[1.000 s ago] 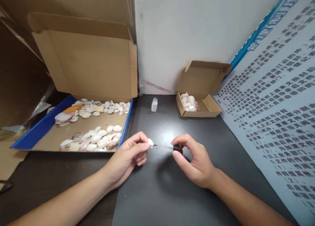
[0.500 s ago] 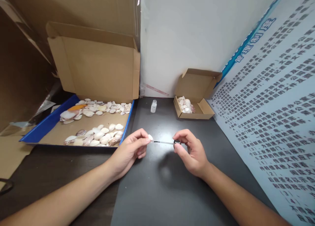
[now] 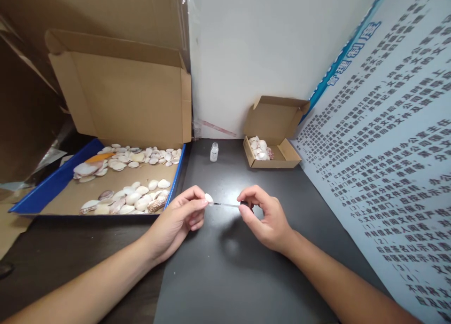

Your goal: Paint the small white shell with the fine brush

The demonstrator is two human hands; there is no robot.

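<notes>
My left hand pinches a small white seashell between thumb and fingertips, held above the dark table. From the right, my right hand grips the black cap of a thin applicator brush. The brush points left, and its dark tip is at the lower edge of the shell; whether it touches cannot be made out. Behind the hands stands a small clear glass bottle with its mouth uncovered and a white label.
On the left, a blue-edged cardboard box holds many seashells in two groups, plus an orange piece. A smaller cardboard box with shells is at the back right. A printed board slants along the right side.
The whole view has shifted, so everything appears a little further left. The brush tip and the shell are closer together now. Both hands keep their holds.
</notes>
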